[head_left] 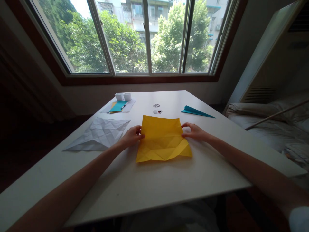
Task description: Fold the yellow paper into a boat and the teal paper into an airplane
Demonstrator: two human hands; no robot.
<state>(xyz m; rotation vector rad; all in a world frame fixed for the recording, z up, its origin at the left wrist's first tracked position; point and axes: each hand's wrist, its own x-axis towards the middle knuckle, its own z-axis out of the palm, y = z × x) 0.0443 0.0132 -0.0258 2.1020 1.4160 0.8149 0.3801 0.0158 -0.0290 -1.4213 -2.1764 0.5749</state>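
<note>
Yellow creased paper sheet (163, 138) is lying flat mid-tabletop (169, 183), nearer the front edge than the far one. Left hand (131, 136) is pinching its left edge, fingers closed on the paper. Right hand (194, 131) is gripping the right edge likewise. White creased sheet (100, 135) is sitting toward the left edge. Teal folded paper (196, 111) is lying near the far right corner. Two white cups (123, 96) are standing at the far edge, beside a teal card (118, 106).
</note>
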